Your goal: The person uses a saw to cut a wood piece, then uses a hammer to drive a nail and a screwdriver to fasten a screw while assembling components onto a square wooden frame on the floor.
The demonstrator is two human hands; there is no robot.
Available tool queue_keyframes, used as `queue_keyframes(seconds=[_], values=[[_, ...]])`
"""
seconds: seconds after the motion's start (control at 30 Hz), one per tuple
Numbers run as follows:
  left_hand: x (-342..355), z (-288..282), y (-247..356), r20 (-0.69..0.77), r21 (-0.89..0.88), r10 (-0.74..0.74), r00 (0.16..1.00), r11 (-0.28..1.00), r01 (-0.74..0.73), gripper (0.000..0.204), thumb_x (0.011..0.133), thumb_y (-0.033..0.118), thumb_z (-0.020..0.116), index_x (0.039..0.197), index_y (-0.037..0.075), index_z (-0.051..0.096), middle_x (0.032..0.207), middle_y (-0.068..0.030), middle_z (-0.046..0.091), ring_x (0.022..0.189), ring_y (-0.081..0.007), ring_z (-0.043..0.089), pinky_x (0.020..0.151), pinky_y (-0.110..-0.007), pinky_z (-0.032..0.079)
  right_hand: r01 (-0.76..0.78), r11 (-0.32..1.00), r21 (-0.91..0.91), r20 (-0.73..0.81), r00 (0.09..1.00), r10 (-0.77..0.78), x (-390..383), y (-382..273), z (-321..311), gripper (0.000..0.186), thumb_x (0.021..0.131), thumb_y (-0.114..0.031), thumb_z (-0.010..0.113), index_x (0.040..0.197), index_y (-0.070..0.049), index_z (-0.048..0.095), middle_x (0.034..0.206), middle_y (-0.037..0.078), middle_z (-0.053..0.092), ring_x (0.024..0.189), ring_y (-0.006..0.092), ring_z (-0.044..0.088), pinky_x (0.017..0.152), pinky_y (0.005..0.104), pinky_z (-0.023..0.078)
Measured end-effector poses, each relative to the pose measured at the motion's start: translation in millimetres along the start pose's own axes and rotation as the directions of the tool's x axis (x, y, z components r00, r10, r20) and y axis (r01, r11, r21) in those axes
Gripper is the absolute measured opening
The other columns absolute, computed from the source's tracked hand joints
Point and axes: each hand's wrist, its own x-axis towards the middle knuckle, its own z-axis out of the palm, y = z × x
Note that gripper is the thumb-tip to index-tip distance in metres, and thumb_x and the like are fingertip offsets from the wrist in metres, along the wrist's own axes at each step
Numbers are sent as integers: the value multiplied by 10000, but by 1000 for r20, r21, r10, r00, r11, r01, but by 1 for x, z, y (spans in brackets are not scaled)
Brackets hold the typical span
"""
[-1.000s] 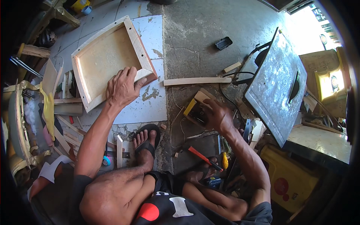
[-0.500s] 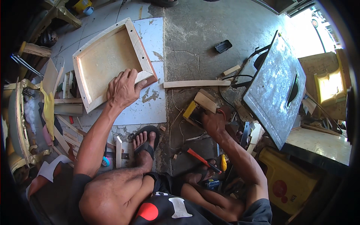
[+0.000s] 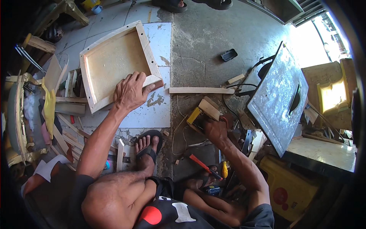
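Note:
A shallow wooden box (image 3: 114, 61), open side up with small dark holes along its rim, sits at the left on white tiles. My left hand (image 3: 130, 91) grips its near rim, fingers over the edge and thumb by the near right corner. At centre right, my right hand (image 3: 216, 131) is down at a yellow-sided container (image 3: 194, 115). A small wooden block (image 3: 209, 108) lies against that container, just above my hand. The fingers of my right hand are in shadow and hidden, so what they touch does not show.
A long wooden strip (image 3: 201, 90) lies beyond my right hand. A tilted metal saw table (image 3: 280, 97) stands at right. Nearer are a red-handled tool (image 3: 204, 165) and a yellow-handled screwdriver (image 3: 225, 169). Wood scraps crowd the left. Another person's sandalled foot (image 3: 176, 5) shows at the top.
The view has shifted slightly, so the scene sits a little lower and more of other feet shows at the top. Both hands keep their places at the box and the container.

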Motion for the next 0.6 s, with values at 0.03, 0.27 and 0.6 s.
queue_keyframes(seconds=[0.03, 0.27, 0.6], values=[[0, -1, 1, 17, -4, -12, 1000, 1000, 12, 548, 1028, 592, 505, 1019, 46, 555, 971, -163, 616, 916, -381, 659, 758, -531, 536, -6, 997, 82, -17, 1000, 7, -1, 2, -5, 127, 877, -159, 629, 827, -88, 721, 868, 143, 742, 753, 325, 753, 626, 480, 579], [-1, -10, 4, -52, -151, -39, 998, 988, 30, 504, 981, 518, 597, 1226, 79, 558, 1120, -149, 640, 1037, -365, 677, 853, -506, 551, -99, 693, 714, -2, 990, 143, -20, -17, -97, 180, 922, -206, 729, 1044, -86, 784, 933, 128, 768, 790, 266, 757, 722, 381, 577], [-14, -21, -17, -155, -496, -61, 986, 868, -24, 218, 967, 164, 604, 1170, 86, 606, 1088, -129, 654, 993, -358, 683, 844, -471, 564, -108, 658, 745, 72, 994, 81, 50, -68, -160, 281, 949, -275, 732, 1087, -35, 778, 916, 123, 765, 780, 246, 738, 735, 369, 565]])
